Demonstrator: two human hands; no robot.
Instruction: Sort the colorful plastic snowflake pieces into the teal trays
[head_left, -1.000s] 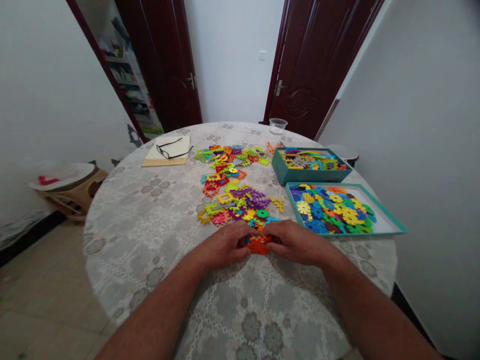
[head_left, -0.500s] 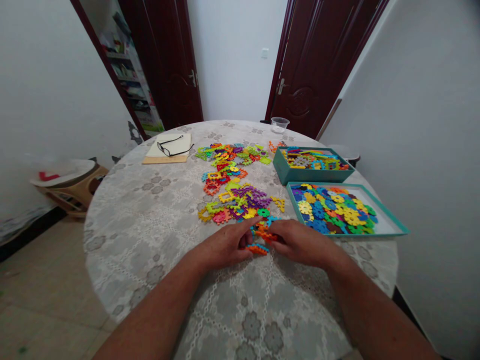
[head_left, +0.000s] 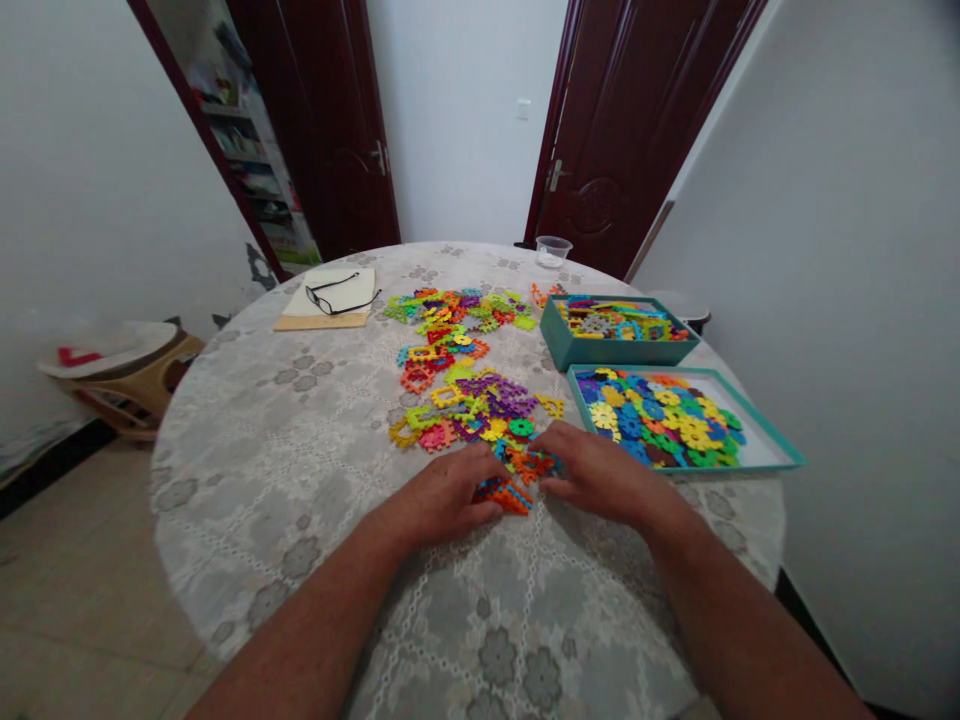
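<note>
Orange assembly (head_left: 504, 493): flat on table (head_left: 300, 450), between both hands, long axis left to right. Left hand (head_left: 442, 497): nearer, fingers curled over its left end. Right hand (head_left: 600, 476): fingertips pinched on orange piece (head_left: 534, 464), just beyond the assembly. Loose pile (head_left: 472, 405): farther ahead.

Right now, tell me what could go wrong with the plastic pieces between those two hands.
1. The left hand and right hand pinch the orange pieces by fingertips only; a hard squeeze may pop them apart.
2. The loose pile lies just beyond the fingers, so pieces could get scattered.
3. The right wrist is close to the shallow tray, which sits near the table edge; a nudge might push it off.
</note>
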